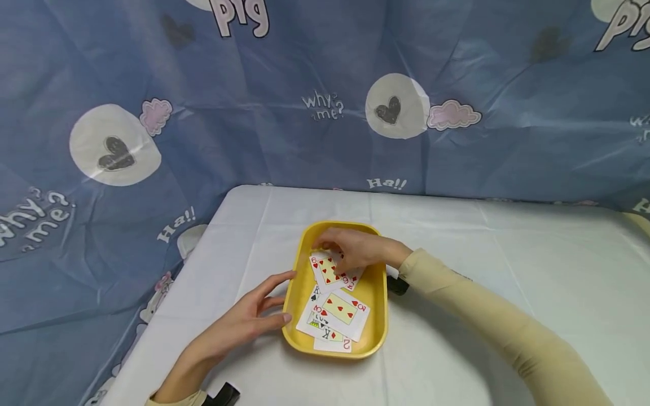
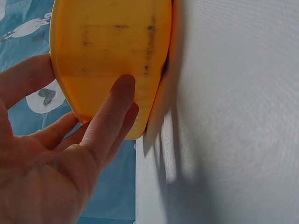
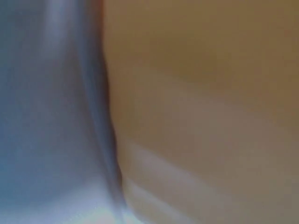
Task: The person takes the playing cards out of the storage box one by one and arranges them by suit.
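A light touch on the cards (image 1: pixel 339 308) suited the right hand (image 1: pixel 356 248) (I couldn't tell its grip), the left hand (image 1: pixel 242 322), spread wide, bracing the yellow tray (image 1: pixel 377 322) inward of the surface's (image 1: pixel 508 248) far-left corner.

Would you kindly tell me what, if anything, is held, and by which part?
The left hand only touches the side of the yellow tray; whether the right hand grips any cards cannot be told.

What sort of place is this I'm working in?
Probably an indoor tabletop workspace screened off with fabric: a blue printed cloth hangs behind the white-covered table, where a yellow tray holds playing cards. Nothing shows the wider room.
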A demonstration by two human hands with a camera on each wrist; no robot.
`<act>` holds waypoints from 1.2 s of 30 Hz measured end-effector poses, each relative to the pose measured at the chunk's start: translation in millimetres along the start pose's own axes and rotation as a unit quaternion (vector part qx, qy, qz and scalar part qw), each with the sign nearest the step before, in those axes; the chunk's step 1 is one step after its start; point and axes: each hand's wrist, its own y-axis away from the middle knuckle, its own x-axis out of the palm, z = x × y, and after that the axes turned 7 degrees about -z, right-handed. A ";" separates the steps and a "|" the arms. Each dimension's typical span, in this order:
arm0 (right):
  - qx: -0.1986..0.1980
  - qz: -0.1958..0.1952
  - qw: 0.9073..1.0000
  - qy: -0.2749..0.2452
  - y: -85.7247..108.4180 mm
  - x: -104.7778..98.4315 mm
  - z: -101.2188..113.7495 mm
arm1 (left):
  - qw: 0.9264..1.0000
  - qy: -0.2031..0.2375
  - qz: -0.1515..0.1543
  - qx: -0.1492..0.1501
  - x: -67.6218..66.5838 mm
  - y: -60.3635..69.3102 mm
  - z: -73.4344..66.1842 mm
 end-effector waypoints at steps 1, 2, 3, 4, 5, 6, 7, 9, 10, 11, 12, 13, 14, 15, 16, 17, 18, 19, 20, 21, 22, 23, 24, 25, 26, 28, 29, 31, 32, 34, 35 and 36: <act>-0.002 0.001 1.000 -0.008 0.2 -0.7 0.0 | 1.000 -0.001 0.001 0.000 -0.1 -0.3 -0.1; -0.002 0.003 1.000 -0.017 0.4 -1.5 0.2 | 1.000 -0.001 0.002 0.000 -0.2 -0.6 -0.4; -0.002 0.002 1.000 -0.022 0.5 -2.2 0.3 | 1.000 -0.001 0.002 0.001 -0.1 -1.1 -0.5; -0.002 0.000 1.000 -0.023 0.6 -2.9 0.4 | 1.000 -0.001 0.003 0.001 0.0 -1.4 -0.7; 0.000 -0.001 1.000 -0.021 0.8 -3.7 0.9 | 1.000 -0.001 0.004 0.000 0.1 -1.7 -0.8; 0.002 -0.002 1.000 -0.017 0.9 -4.5 1.7 | 1.000 -0.001 0.005 -0.001 0.3 -1.8 -0.9; 0.002 -0.003 1.000 -0.010 0.9 -5.1 2.4 | 1.000 -0.001 0.006 -0.001 0.6 -1.9 -0.8; 0.006 -0.004 1.000 0.012 0.5 -5.7 3.5 | 1.000 0.002 0.005 -0.002 1.1 -1.5 -0.6; 0.007 -0.002 1.000 0.021 0.4 -5.8 4.2 | 1.000 0.003 0.005 -0.003 1.3 -1.0 -0.6; 0.008 0.001 1.000 0.029 0.7 -5.8 5.0 | 1.000 0.004 0.006 -0.005 1.6 -0.7 -0.6; 0.011 0.006 0.999 0.036 1.3 -5.3 5.8 | 1.000 0.005 0.006 -0.005 1.8 -0.1 -0.4; 0.014 0.013 0.999 0.043 1.7 -4.6 6.2 | 1.000 0.006 0.007 -0.005 2.0 0.2 -0.5; 0.019 0.020 0.998 0.051 2.4 -4.1 6.8 | 1.000 0.007 0.007 -0.007 2.3 0.5 -0.6; 0.022 0.026 0.998 0.058 3.0 -3.7 7.2 | 1.000 0.008 0.008 -0.009 2.4 0.7 -0.8; 0.025 0.032 0.997 0.062 3.3 -3.2 7.4 | 1.000 0.008 0.009 -0.009 2.6 0.9 -1.1; 0.026 0.038 0.997 0.068 3.3 -2.8 7.5 | 1.000 0.008 0.008 -0.010 2.7 1.1 -1.3; 0.029 0.043 0.996 0.073 3.1 -2.4 7.5 | 1.000 0.008 0.008 -0.010 2.7 1.2 -1.5; 0.029 0.047 0.996 0.077 2.6 -2.4 7.3 | 1.000 0.008 0.009 -0.011 2.6 1.1 -1.8; 0.029 0.050 0.995 0.079 2.3 -2.5 7.2 | 1.000 0.009 0.009 -0.012 2.5 1.0 -2.0; 0.026 0.052 0.995 0.079 1.7 -2.3 6.7 | 1.000 0.008 0.009 -0.011 2.3 1.0 -2.1; 0.024 0.053 0.995 0.079 1.2 -2.1 6.2 | 1.000 0.006 0.007 -0.011 2.1 1.0 -2.1; 0.022 0.053 0.995 0.078 0.9 -1.9 6.0 | 1.000 0.005 0.006 -0.012 1.9 1.0 -2.0; 0.018 0.052 0.996 0.077 0.5 -1.3 5.4 | 1.000 0.004 0.005 -0.012 1.7 0.9 -1.9; 0.013 0.051 0.996 0.074 0.2 -0.9 5.0 | 1.000 0.002 0.003 -0.011 1.6 0.8 -1.7; 0.008 0.050 0.996 0.072 0.0 -0.4 4.5 | 1.000 0.000 0.001 -0.011 1.6 0.7 -1.5; -0.008 0.043 0.997 0.066 -0.4 0.6 3.5 | 1.000 -0.004 -0.003 -0.012 1.6 0.7 -1.2; -0.016 0.038 0.997 0.065 -0.5 1.0 2.9 | 1.000 -0.005 -0.004 -0.012 1.7 0.6 -1.0; -0.028 0.026 0.997 0.062 -0.8 1.6 1.9 | 1.000 -0.006 -0.005 -0.011 1.7 0.5 -0.7; -0.032 0.018 0.998 0.058 -0.7 1.8 1.4 | 1.000 -0.006 -0.005 -0.012 1.7 0.4 -0.6; -0.037 -0.003 0.998 0.052 -0.9 1.5 0.5 | 1.000 -0.007 -0.005 -0.009 1.5 0.2 -0.4; -0.038 -0.015 0.998 0.049 -0.8 1.1 0.1 | 1.000 -0.006 -0.004 -0.008 1.4 -0.1 -0.2; -0.039 -0.029 0.998 0.044 -0.7 0.5 -0.2 | 1.000 -0.007 -0.004 -0.008 1.1 -0.3 -0.2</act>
